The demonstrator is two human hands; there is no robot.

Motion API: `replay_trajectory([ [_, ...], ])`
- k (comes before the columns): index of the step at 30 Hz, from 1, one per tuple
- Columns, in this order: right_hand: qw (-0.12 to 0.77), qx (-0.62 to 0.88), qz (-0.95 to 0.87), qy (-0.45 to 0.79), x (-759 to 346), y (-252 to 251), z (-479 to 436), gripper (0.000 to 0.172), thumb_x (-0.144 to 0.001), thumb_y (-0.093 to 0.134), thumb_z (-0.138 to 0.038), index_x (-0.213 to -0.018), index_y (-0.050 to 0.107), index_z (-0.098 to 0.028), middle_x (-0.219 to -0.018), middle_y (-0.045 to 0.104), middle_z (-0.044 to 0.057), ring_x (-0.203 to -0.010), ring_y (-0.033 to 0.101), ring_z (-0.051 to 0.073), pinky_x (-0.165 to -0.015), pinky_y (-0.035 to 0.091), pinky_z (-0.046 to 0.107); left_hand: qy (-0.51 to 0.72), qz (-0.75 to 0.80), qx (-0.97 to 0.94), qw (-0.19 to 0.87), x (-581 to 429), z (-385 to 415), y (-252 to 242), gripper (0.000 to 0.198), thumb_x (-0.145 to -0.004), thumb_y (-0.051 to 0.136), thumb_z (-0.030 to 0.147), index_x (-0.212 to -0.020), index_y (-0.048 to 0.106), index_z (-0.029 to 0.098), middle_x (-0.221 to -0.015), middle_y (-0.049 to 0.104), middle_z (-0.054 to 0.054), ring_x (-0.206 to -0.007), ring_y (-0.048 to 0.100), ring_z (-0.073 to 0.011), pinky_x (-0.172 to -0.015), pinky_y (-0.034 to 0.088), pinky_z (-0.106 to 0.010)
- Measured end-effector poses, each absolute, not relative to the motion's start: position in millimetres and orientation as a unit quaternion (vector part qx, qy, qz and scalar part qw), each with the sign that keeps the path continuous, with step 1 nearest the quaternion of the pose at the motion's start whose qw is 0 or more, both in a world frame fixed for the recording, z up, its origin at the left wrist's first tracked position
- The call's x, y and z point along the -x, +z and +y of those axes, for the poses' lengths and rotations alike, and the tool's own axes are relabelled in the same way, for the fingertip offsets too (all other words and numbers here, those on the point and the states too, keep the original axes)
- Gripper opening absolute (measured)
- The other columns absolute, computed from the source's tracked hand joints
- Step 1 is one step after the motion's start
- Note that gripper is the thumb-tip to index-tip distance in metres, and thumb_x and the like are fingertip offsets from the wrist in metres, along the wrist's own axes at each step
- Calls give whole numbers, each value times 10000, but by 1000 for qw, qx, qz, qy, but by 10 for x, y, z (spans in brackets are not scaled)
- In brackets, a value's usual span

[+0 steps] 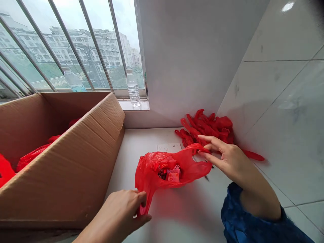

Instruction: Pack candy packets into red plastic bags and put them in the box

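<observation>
A thin red plastic bag (162, 184) is stretched out over the white table, its mouth facing up. Inside lie several small wrapped items (173, 173) in red and pink; I cannot make out exactly what they are. My left hand (126, 206) grips the bag's near left handle between thumb and curled fingers. At the bag's right end, my right hand (219, 152) pinches the other handle, with some fingers stretched out past it. Just behind that hand sits a heap of red plastic bags (212, 126).
On the left stands a large open cardboard box (73, 162) holding more red bags (35, 157). A clear bottle (133, 87) is on the sill of the barred window, and another bottle (73, 80) shows behind the box. A white card (169, 147) lies on the table (177, 212). Tiled wall (286, 118) bounds the right.
</observation>
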State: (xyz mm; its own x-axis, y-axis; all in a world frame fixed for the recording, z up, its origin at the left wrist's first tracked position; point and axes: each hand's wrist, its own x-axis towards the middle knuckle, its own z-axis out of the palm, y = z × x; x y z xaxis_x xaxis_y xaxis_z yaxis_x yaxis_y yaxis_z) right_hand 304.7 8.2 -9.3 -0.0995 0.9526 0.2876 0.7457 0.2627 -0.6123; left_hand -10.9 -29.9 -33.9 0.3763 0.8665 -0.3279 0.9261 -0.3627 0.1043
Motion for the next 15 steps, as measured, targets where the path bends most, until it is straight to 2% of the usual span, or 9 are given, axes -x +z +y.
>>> replay_trajectory([
  [2,317,625,-706,99,-3090,-93,74,237,-928,591,-435,-1102,682,-301,-903,763,18,-775,695,252,-668,488,371,-61,549,-827,109,186,-249,-304,131,-865,607,346,-811,644,232,-855,714,-2,-704,670,-209,-572,320,-275],
  [3,321,633,-700,84,-3114,-91,77,202,-924,594,-458,-974,697,-291,-853,755,19,-731,682,248,-630,466,363,-21,555,-827,84,219,-207,-267,152,-889,575,364,-830,628,234,-872,696,2,-704,655,-193,-573,329,-269],
  [5,361,611,-697,101,-3164,-82,103,250,-912,614,-490,-805,666,-269,-826,731,20,-723,662,229,-623,455,348,69,576,-814,29,257,-105,-166,177,-929,506,372,-867,609,242,-918,672,4,-702,630,-169,-577,350,-258],
  [6,399,583,-695,131,-3185,-78,126,272,-905,632,-488,-760,643,-258,-870,725,22,-781,665,224,-662,472,340,116,587,-801,4,258,-52,-107,173,-940,481,360,-898,607,249,-963,669,5,-698,621,-157,-583,361,-254],
  [9,556,446,-649,267,-3188,-80,238,282,-886,689,-432,-708,600,-232,-1141,690,25,-1090,634,223,-881,502,323,264,615,-742,-42,210,86,77,165,-936,473,314,-1037,598,279,-1104,668,4,-724,627,-144,-611,389,-249],
  [11,643,340,-574,375,-3122,-104,337,269,-895,688,-402,-709,600,-229,-1234,670,16,-1194,598,221,-984,487,341,333,642,-688,-56,171,166,178,205,-928,509,332,-1113,590,297,-1103,686,0,-775,649,-165,-626,394,-256],
  [13,691,251,-484,474,-3008,-146,438,227,-911,670,-405,-756,638,-241,-1194,699,12,-1162,625,214,-1018,490,376,342,678,-648,-55,150,262,241,210,-916,547,417,-1068,622,293,-976,718,-4,-773,655,-200,-596,370,-265],
  [15,710,203,-405,539,-2870,-191,527,176,-914,669,-409,-826,681,-257,-1092,729,5,-1058,666,194,-1005,512,389,327,689,-647,-8,135,385,260,276,-908,551,511,-903,654,255,-771,704,-4,-662,634,-198,-556,354,-268],
])
